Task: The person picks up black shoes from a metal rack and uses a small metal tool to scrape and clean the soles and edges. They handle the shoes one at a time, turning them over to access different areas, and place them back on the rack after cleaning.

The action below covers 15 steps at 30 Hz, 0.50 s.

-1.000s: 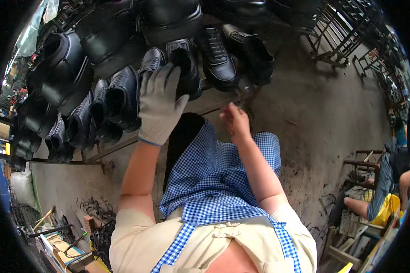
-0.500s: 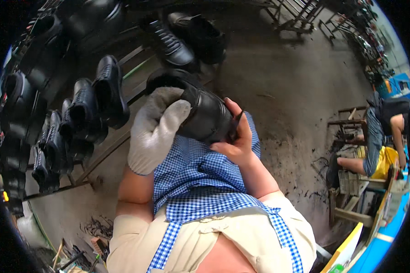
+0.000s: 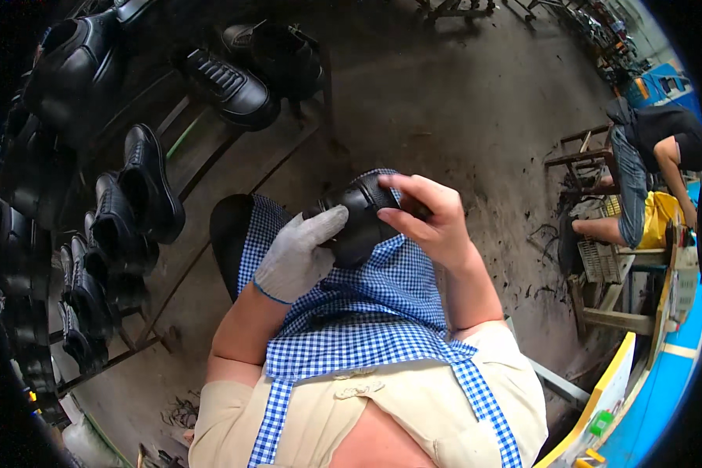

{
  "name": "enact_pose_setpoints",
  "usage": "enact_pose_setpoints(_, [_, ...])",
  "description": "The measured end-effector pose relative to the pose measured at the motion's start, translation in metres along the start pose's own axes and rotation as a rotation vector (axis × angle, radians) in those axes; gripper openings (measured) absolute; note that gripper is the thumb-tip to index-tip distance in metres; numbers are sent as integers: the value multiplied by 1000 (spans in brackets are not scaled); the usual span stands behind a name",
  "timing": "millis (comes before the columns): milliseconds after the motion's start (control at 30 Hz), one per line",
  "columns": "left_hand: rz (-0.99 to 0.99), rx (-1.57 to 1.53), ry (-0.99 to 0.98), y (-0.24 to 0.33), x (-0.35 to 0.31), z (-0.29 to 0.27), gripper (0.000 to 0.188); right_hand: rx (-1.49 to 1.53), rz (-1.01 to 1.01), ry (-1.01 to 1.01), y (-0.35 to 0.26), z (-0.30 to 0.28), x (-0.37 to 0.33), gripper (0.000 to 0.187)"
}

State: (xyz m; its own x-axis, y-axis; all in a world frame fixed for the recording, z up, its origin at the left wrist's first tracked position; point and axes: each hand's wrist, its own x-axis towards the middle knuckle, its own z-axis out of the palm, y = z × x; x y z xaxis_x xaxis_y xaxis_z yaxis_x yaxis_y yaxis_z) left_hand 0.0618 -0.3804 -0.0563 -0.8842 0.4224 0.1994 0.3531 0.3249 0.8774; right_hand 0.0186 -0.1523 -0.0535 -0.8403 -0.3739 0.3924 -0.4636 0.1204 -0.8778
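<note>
A black leather shoe (image 3: 359,226) is held over my lap, turned so that part of its textured sole shows at the far right end. My left hand (image 3: 296,256), in a white knit glove, grips its left side, thumb lying across the top. At the sole end my bare right hand (image 3: 433,214) closes its thumb and forefinger on the edge; its other fingers are curled and partly hidden. Below the shoe spreads my blue-and-white checked apron (image 3: 359,343).
Racks with several black shoes (image 3: 144,183) stand along my left, and more shoes (image 3: 226,90) sit farther ahead. Dark scraps (image 3: 550,234) litter the floor. At right, a person (image 3: 639,179) sits by a wooden frame, a yellow bag (image 3: 659,218) and a blue-edged bench (image 3: 690,335).
The shoe has turned and come lower, nearer my lap. My right hand has shifted from its lower end to its upper right sole edge. The racks appear farther left and lower.
</note>
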Motion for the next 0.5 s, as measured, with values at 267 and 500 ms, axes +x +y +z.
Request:
enact_pose_setpoints(267, [-517,-301,210,30,2,19,31,-727,-504,-146,-21,-15,19,18])
enact_pose_setpoints(500, [-594,-601,275,21,7,23,32,-524,-343,-238,13,-2,19,14])
